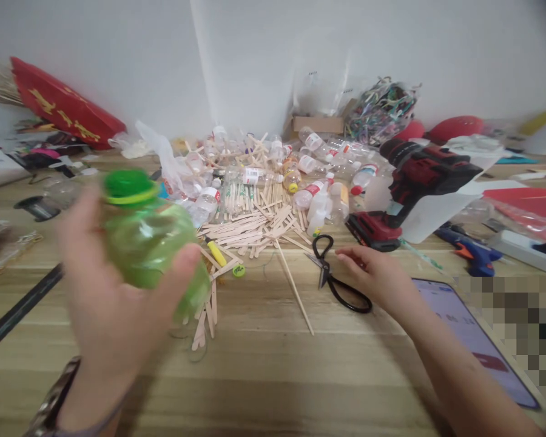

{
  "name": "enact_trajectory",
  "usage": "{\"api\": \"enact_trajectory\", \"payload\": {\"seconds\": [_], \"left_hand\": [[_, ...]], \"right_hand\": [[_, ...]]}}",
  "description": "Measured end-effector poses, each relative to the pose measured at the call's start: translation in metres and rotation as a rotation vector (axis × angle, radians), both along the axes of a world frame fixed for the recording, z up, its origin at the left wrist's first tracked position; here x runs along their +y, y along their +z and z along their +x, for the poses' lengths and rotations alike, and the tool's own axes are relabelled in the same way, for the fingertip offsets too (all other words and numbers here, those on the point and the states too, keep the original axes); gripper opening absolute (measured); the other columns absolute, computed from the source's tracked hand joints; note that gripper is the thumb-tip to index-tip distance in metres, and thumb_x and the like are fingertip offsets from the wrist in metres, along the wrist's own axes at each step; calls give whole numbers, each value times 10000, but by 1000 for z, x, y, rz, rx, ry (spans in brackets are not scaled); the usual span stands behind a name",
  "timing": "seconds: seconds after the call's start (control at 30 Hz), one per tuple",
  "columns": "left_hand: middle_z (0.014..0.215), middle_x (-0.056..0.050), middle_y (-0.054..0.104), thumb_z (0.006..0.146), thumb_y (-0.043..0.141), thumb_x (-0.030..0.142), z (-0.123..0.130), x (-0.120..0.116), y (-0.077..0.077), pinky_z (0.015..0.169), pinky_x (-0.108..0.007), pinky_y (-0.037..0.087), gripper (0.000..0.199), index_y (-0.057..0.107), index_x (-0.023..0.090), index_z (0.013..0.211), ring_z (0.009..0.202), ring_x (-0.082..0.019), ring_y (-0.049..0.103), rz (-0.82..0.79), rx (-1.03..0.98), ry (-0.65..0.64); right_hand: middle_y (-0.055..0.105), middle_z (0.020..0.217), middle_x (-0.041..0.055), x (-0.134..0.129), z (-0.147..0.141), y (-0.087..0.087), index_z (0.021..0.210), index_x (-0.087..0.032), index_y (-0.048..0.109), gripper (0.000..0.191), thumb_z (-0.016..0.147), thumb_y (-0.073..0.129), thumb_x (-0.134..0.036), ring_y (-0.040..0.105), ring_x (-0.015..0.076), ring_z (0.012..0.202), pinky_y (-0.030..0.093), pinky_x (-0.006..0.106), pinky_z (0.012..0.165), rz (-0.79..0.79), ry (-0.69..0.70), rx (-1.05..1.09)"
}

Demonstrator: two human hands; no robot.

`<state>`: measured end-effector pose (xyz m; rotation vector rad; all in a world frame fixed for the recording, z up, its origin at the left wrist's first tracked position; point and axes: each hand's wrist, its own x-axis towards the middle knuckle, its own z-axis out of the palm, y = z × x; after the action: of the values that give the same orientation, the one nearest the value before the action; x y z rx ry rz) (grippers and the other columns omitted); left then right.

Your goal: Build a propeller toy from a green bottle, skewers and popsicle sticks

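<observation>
L hand [113,291] is wrapped round the green btl [155,243], thumb on its 4 o'clock side; btl is held up over the table [264,388] at 9 o'clock in view, tilted, w/ its green cap [130,182] twd 11, all a bit blurred. Dark band [57,388] on L wrist. R hand [373,273], approx 4 o'clock in view, is loosely half-curled, w/ nothing seen in its hold; fingertips are just beside the scissors [324,271], at its 9 o'clock, can't tell if touching. Phone [473,321] lies by R forearm, 4 o'clock of R hand; drill [418,176] stands at its 1, glue gun [475,252] approx 3. B/w hands: thin rod [295,288], also yellow tool [216,252] at btl's 3 o'clock w/ yellow disc [239,270] nr it. Black strip [20,309] is at L hand's 9. Farther out, nr 12 in view: pile of flat sticks [250,233], then clear btls [312,194] behind. Red bag [64,103] at 10, tangled strips [382,112] at 2.
</observation>
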<state>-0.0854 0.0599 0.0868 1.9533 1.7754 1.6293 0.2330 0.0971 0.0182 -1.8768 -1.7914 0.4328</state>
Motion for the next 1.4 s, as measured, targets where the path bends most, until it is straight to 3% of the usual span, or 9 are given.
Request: {"api": "enact_trajectory", "payload": {"seconds": [0.07,0.13,0.27,0.4,0.77,0.9,1.17,1.33,1.4], "left_hand": [[1308,-11,573,730,696,531,15,-3,-12,978,-471,487,666,474,354,1332,1304,-354,437,-272,-79,-223],[1228,-45,645,731,678,563,31,-5,-30,911,-464,528,657,510,309,1314,1184,-345,559,-585,-206,-414],[1450,-84,495,758,681,539,56,-5,-64,1114,-469,341,729,440,259,1387,1359,-326,404,-799,-302,-587],[1468,-94,476,759,687,541,60,-1,-82,1119,-450,321,791,379,251,1427,1370,-315,390,-902,-390,-689],[1249,-83,645,703,723,568,56,-2,-87,1024,-441,404,816,414,255,1391,1159,-303,574,-1026,-462,-739],[1217,-85,658,688,729,568,57,-2,-84,1017,-439,415,838,408,242,1390,1127,-299,591,-1033,-512,-749],[1383,-79,570,768,635,626,55,-2,-84,1105,-461,344,725,462,269,1374,1287,-321,486,-995,-493,-729],[1416,-65,544,782,633,614,55,-2,-84,1072,-424,413,702,469,279,1377,1297,-300,490,-987,-579,-783],[1393,-64,565,786,639,602,55,-3,-85,1083,-436,401,699,465,281,1382,1284,-301,501,-996,-586,-777]], "right_hand": [[726,849,88,-2,-1,-2,854,-182,696,213,891,498,-250,660,247,783,431,311,664,-45,54,-263],[716,824,126,-3,-9,-7,786,-161,686,232,905,510,-254,662,258,745,411,313,616,-87,61,-376],[693,889,195,-3,-26,-22,805,-113,668,276,905,567,-350,665,289,790,403,320,600,-121,-1,-447],[699,922,184,3,-28,-31,928,-101,641,266,917,547,-349,672,284,818,417,318,621,-148,-67,-426],[656,912,131,4,-20,-34,832,-151,633,275,888,581,-415,650,254,782,401,307,612,-132,-40,-348],[644,784,93,2,-24,-34,765,-170,611,240,869,601,-386,627,245,696,360,299,563,-156,-17,-345],[556,555,-6,1,-15,-27,620,-237,420,318,837,582,-404,544,176,521,361,272,491,-129,74,-161],[698,711,39,-10,-8,-14,842,-233,518,283,864,519,-515,664,225,646,518,312,542,-85,221,364],[728,798,55,-18,-11,-8,960,-227,565,258,905,510,-473,693,239,728,545,323,585,19,251,348]]}}
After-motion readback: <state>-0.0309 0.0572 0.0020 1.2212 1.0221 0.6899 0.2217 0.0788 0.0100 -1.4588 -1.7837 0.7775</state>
